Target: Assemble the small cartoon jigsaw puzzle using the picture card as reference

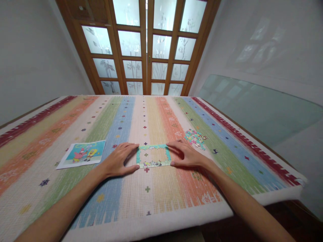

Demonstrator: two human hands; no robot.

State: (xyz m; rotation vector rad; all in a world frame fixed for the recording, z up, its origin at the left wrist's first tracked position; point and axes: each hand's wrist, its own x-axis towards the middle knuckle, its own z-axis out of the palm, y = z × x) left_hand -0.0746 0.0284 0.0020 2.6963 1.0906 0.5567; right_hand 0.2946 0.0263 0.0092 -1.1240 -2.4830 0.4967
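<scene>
A rectangular border of joined jigsaw puzzle pieces (154,164) lies flat on the striped cloth, and the cloth shows through its middle. My left hand (121,159) touches the border's left corners, thumb and fingers spread apart. At the opposite side, my right hand (185,154) rests its fingertips on the right corners, also spread. A pile of loose jigsaw pieces (195,138) lies beyond my right hand. To the left of my left hand is a printed reference picture (84,153) with a pink starfish and a yellow square cartoon figure.
The striped cloth (161,191) covers a wide table or bed whose front edge runs close to me. Wooden doors with frosted panes (133,47) stand at the far end. A pale glass panel (252,107) leans along the right wall.
</scene>
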